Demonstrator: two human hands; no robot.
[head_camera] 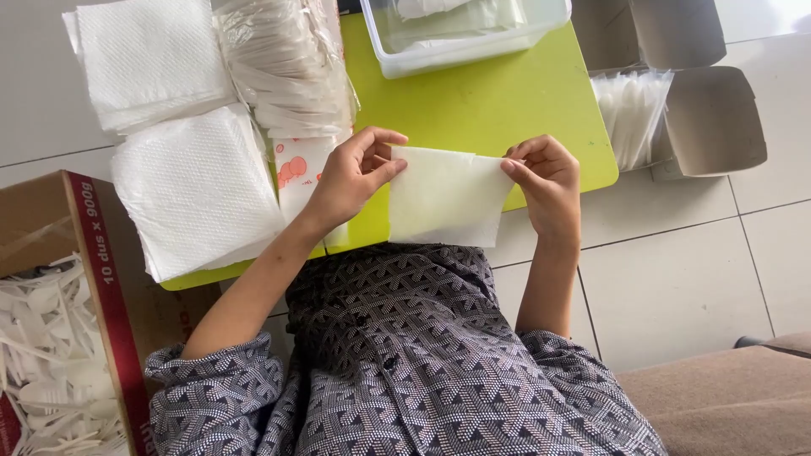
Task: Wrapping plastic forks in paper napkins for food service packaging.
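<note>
Two hands hold one white napkin (443, 198) up over the near edge of the green worktop (498, 101). The left hand (353, 177) pinches the napkin's upper left corner between thumb and fingers, closed on the paper. The right hand (549, 181) pinches the upper right corner the same way, fingertips together on the sheet. The napkin hangs between them as a folded rectangle (its lower edge reaches just past the worktop's rim, above the patterned lap).

Left of the left hand lie two stacks of napkins (194, 186), one nearer and one farther, both resting on the worktop and partly overhanging it. Beside the stacks sits a bundle of clear wrappers (287, 67), and below it a white packet with orange print (296, 169), just beside the left wrist. At the far edge of the worktop stands a clear tub (465, 38) with white sheets inside.

Off the worktop to the right, on the tiled floor (676, 270), an open grey carton (710, 118) holds a bag of white plastic pieces (634, 114). At lower left, a brown box (51, 219) with a red band holds white plastic cutlery (42, 363).
</note>
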